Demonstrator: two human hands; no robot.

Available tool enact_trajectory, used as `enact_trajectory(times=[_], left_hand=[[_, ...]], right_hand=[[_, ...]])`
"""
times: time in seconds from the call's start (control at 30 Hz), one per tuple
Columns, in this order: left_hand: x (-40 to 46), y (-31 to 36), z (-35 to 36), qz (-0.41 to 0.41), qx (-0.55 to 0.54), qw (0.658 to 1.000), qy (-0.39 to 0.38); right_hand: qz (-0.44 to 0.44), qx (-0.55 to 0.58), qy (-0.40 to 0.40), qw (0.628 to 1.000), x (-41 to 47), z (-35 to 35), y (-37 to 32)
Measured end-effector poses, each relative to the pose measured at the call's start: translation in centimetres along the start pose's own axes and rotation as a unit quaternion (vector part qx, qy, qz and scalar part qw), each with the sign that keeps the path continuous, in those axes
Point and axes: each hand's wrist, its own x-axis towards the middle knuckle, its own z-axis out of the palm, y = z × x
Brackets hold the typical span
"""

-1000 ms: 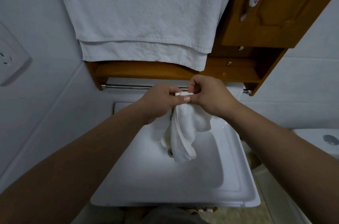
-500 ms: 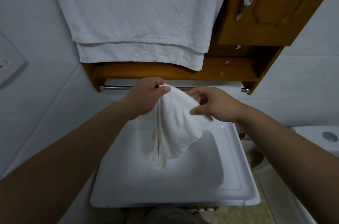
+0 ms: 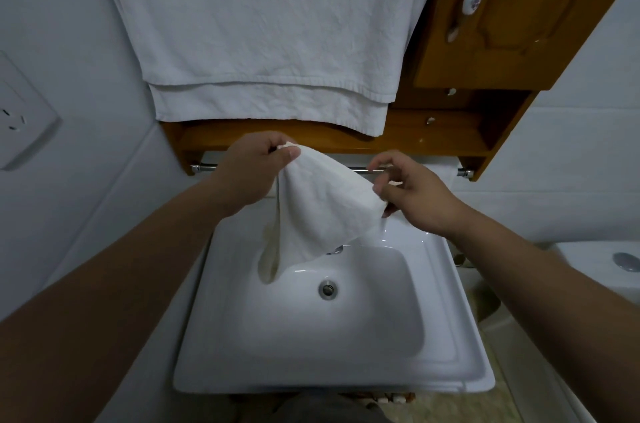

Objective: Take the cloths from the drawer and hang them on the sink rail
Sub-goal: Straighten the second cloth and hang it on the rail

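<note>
while a large white towel [image 3: 263, 28] hangs from the wooden cabinet [image 3: 512, 17] above, the white sink [image 3: 450, 336] sits below both hands. cloth [image 3: 322, 204] held over the basin, in front of the rail [image 3: 363, 169], long axis sloping from upper left down to right, loose end drooping down. left hand [image 3: 252, 170] pinches its top corner; right hand [image 3: 412, 194] pinches the right edge.
</note>
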Motion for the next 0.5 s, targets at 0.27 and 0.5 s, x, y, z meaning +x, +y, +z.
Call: enact_trajectory(times=[0.27,0.5], left_hand=[[0.4,0.7,-0.9,0.022,-0.003,1.0,-0.007],[0.1,0.9,-0.6,0.029,0.016,0.999,-0.014]], right_hand=[[-0.15,-0.2,-0.005,0.968,0.6,1.9,-0.3],[-0.138,-0.077,-0.015,0.987,0.0,2.7,-1.4]])
